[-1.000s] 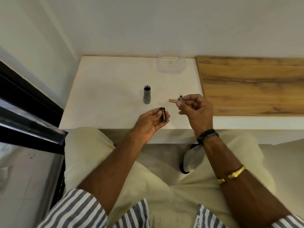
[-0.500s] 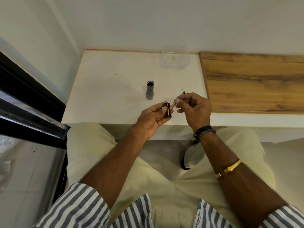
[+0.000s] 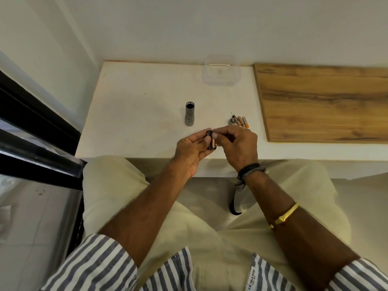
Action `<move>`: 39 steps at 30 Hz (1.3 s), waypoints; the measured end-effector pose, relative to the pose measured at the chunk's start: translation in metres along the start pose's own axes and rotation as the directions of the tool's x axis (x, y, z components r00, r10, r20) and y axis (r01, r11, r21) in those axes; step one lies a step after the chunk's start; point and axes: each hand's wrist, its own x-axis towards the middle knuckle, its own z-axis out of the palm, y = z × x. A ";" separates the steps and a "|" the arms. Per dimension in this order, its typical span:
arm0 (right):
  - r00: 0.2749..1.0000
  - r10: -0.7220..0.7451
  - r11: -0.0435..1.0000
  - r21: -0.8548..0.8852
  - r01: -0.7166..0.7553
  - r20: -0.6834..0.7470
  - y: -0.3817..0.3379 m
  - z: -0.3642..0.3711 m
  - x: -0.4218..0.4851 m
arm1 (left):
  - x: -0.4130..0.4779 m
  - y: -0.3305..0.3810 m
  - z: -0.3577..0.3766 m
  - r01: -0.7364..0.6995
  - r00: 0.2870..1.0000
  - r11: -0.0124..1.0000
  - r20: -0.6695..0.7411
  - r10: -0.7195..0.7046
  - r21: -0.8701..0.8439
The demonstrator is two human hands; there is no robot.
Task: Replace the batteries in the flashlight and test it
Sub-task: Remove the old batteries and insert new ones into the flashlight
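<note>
The grey flashlight body (image 3: pixel 189 114) stands upright on the white table (image 3: pixel 136 114), its open end up. My left hand (image 3: pixel 192 149) holds a small black battery holder (image 3: pixel 210 141) near the table's front edge. My right hand (image 3: pixel 238 143) pinches a copper-coloured battery (image 3: pixel 213 143) and presses it against the holder's side. Just beyond my right hand lie the flashlight's round end cap (image 3: pixel 232 121) and loose batteries (image 3: pixel 243 122) with orange tips.
A clear plastic container (image 3: pixel 220 70) stands at the table's back edge by the wall. A wooden board (image 3: pixel 325 101) covers the surface to the right. A black-framed glass panel (image 3: pixel 37 143) runs along the left. My knees are under the front edge.
My right hand has carried the battery leftward to the holder in my left hand; the two now meet. The end cap and loose batteries behind have come into view.
</note>
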 end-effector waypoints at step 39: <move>0.992 -0.010 0.996 -0.083 0.021 0.127 0.002 0.004 -0.003 | 0.005 0.017 -0.003 -0.017 0.996 0.996 0.085 0.010 0.086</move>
